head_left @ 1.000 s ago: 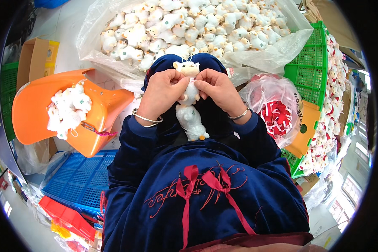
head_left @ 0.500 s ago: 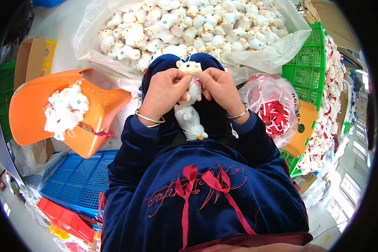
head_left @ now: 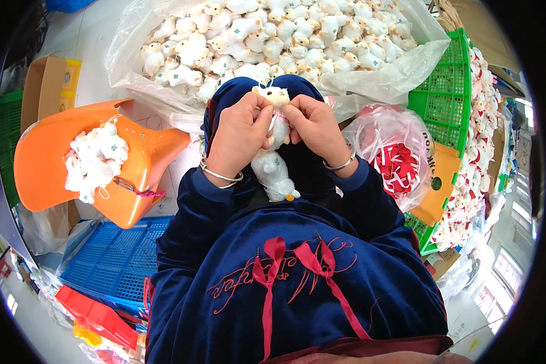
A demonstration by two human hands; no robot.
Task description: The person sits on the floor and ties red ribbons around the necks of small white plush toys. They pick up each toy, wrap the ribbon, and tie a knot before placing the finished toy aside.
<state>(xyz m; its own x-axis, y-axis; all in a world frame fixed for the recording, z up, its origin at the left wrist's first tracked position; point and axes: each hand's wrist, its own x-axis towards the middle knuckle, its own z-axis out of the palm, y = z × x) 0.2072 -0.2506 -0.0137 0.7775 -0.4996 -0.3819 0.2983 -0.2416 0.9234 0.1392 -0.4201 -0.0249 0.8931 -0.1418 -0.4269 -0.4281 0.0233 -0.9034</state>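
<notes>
A small white plush animal (head_left: pixel 278 130) with a cream head and a hanging loop stands upright over my lap, between both hands. My left hand (head_left: pixel 241 128) is closed at its neck, thumb and index finger pinched together. From the other side my right hand (head_left: pixel 313 122) pinches at the same neck, where a narrow pinkish ribbon (head_left: pixel 279 113) shows. The fingertips partly hide the ribbon's ends. Just below, a second white plush animal (head_left: pixel 274 176) lies on my lap, touched by neither hand.
Beyond my knees, a big clear plastic bag (head_left: pixel 127 54) holds many white plush animals. An orange chair (head_left: pixel 48 145) at left carries several more. A plastic bag of red and white ribbon pieces (head_left: pixel 397 167) sits at right beside a green crate (head_left: pixel 440 91). A blue crate (head_left: pixel 112 255) lies lower left.
My hands have stayed at the toy's neck with only slight finger movement. Less red shows below the neck now. The second plush animal has not moved.
</notes>
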